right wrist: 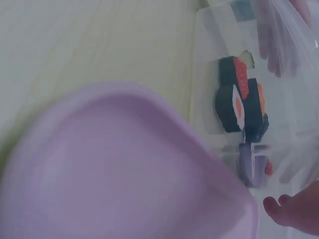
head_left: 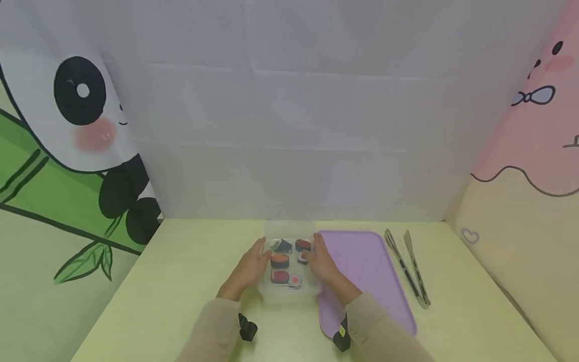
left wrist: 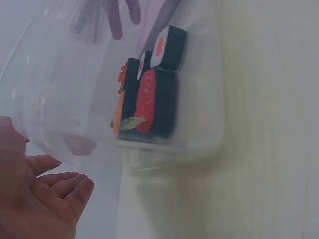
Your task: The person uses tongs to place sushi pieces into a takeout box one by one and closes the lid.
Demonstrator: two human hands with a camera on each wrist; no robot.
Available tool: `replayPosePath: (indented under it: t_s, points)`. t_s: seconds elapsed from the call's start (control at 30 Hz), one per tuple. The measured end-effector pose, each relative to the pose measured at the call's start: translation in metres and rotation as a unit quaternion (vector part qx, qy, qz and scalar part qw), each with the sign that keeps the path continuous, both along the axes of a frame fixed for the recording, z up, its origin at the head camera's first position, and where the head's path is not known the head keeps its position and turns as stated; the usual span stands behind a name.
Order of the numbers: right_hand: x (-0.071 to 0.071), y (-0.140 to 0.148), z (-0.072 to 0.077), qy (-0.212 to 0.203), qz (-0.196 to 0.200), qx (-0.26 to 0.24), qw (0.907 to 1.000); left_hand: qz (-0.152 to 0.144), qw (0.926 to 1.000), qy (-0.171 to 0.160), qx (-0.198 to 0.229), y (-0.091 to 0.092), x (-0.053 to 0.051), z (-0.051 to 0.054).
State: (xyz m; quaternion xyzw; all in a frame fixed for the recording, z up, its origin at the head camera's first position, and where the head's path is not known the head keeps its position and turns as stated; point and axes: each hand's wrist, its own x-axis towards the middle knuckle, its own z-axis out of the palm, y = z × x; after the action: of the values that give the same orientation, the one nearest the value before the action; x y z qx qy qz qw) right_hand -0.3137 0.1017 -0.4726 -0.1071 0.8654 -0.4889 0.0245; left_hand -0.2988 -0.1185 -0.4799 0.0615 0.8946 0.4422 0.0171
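A clear plastic box [head_left: 267,294] holds several toy-like sushi pieces: an orange-topped piece [head_left: 279,261], a red-topped one [head_left: 279,277], a roll with a pink centre [head_left: 295,280] and a dark wedge-shaped piece [head_left: 283,245]. Above it, a clear lid [left wrist: 55,89] stands over the sushi, partly hard to tell from the box. My left hand [head_left: 250,265] holds the lid's left side, thumb toward the middle, fingers outside. From the opposite side, my right hand [head_left: 324,261] grips it likewise; its thumb overlaps a small roll [head_left: 301,260].
Right of the box lies a purple tray [head_left: 362,276], partly under my right forearm. Metal tongs [head_left: 413,274] rest beyond the tray's right edge. A pale wall sheet [head_left: 289,181] closes off the back, with printed panels on both sides.
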Motion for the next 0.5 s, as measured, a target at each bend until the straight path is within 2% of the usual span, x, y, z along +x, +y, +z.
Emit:
replayPosePath:
  t_s: [0.1,0.17,0.3,0.4,0.5]
  points:
    - [-0.012,0.003,0.004,-0.001,-0.014,0.001,0.9999,0.011,0.9996,0.022,-0.016,-0.002,-0.014,0.007]
    - [-0.022,0.004,0.006,0.004,-0.017,0.012,0.9998,0.013,0.9994,0.029,-0.011,-0.003,-0.024,0.009]
    - [-0.035,0.003,0.006,0.008,-0.014,0.031,0.9994,0.014,0.9995,0.027,-0.002,-0.004,-0.041,0.004]
    - [-0.04,0.002,0.003,0.008,-0.008,0.045,0.9989,0.006,0.9998,0.02,0.001,-0.005,-0.048,-0.002]
    - [-0.042,0.0,-0.003,-0.004,-0.006,0.048,0.9988,-0.002,1.0,0.005,-0.001,-0.005,-0.049,-0.007]
